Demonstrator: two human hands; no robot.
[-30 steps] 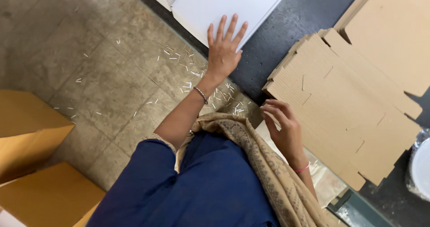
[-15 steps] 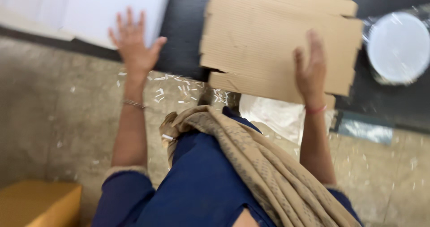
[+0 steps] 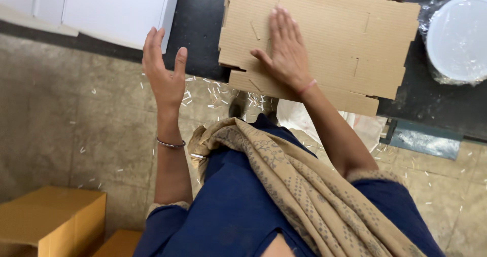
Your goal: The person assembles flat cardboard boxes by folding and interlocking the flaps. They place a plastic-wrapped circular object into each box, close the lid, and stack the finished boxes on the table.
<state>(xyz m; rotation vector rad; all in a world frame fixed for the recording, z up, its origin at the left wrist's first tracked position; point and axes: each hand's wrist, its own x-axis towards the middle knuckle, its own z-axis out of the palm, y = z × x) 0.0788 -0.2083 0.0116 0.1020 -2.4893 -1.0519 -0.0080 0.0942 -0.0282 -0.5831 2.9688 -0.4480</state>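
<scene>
The right hand [image 3: 288, 51], grip spread flat, is pressing the flat brown die-cut cardboard sheet [image 3: 324, 34] onto the black desk [image 3: 200, 29], pinning it. The left hand [image 3: 163, 69], open and empty, is hovering beside white panels [image 3: 116, 8].

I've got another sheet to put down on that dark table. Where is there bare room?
A bare dark strip runs between the white board and the flat cardboard blank, just beyond the left hand. The right side is crowded: the right hand presses the cardboard, and the wrapped white round lid fills the corner, leaving only a narrow dark edge below it.
</scene>
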